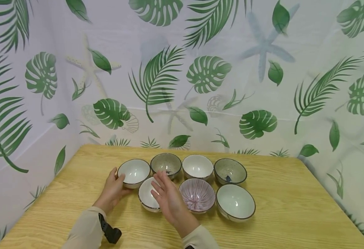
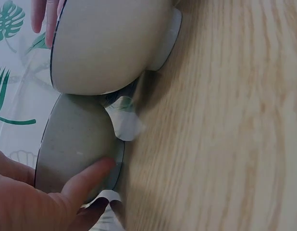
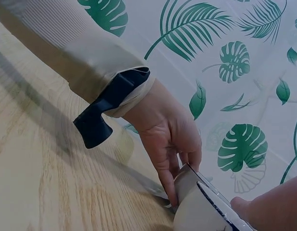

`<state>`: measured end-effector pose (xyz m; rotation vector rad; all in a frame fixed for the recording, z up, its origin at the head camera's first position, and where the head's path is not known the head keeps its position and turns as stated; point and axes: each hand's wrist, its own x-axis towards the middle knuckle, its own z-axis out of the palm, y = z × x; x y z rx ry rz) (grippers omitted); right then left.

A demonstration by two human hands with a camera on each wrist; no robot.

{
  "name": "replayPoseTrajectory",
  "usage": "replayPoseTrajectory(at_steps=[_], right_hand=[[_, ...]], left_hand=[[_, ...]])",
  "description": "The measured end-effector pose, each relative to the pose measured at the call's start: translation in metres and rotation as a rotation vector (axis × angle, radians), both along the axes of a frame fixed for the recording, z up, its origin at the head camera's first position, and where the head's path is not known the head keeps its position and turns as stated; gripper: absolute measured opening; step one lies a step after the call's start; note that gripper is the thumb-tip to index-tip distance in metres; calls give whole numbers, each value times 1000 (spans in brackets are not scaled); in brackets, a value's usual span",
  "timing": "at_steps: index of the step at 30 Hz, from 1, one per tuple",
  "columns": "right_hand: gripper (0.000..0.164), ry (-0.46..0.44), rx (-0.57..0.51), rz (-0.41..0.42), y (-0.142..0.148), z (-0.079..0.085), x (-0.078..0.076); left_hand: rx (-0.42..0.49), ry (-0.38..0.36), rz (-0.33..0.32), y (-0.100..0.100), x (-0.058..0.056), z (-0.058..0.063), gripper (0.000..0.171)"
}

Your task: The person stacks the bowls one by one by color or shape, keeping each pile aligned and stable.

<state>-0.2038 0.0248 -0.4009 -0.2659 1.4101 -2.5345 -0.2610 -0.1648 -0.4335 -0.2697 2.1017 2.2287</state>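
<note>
My left hand (image 1: pixel 112 189) holds the white, dark-rimmed bowl (image 1: pixel 134 172) at the left end of the back row. Its thumb lies at the rim, and other fingers reach low on the side; the left wrist view shows them against the outer wall (image 2: pixel 74 144). My right hand (image 1: pixel 171 202), fingers extended, is over the right side of the front-left white bowl (image 1: pixel 147 196) and hides part of it. The right wrist view shows the left hand (image 3: pixel 167 132) at the held bowl's edge, with part of the right hand (image 3: pixel 278 207) beside the nearer bowl (image 3: pixel 199 211).
Along the back row stand a speckled grey-brown bowl (image 1: pixel 166 162), a white bowl (image 1: pixel 198 166) and a grey bowl with a blue mark (image 1: pixel 230 170). In front are a purple-striped bowl (image 1: pixel 197 194) and a pale bowl (image 1: pixel 235 201). All stand on a wooden table (image 1: pixel 294 207) before a leaf-print cloth (image 1: pixel 262 93).
</note>
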Motion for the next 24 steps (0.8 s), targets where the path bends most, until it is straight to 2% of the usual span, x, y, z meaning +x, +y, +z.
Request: replayPoseTrajectory(at_steps=[8, 16, 24], right_hand=[[68, -2, 15, -4, 0, 0, -1], [66, -6, 6, 20, 4, -2, -1], [68, -39, -69, 51, 9, 1, -3]], left_hand=[[54, 6, 27, -1, 1, -3, 57], [59, 37, 56, -2, 8, -2, 58], [25, 73, 55, -9, 15, -2, 59]])
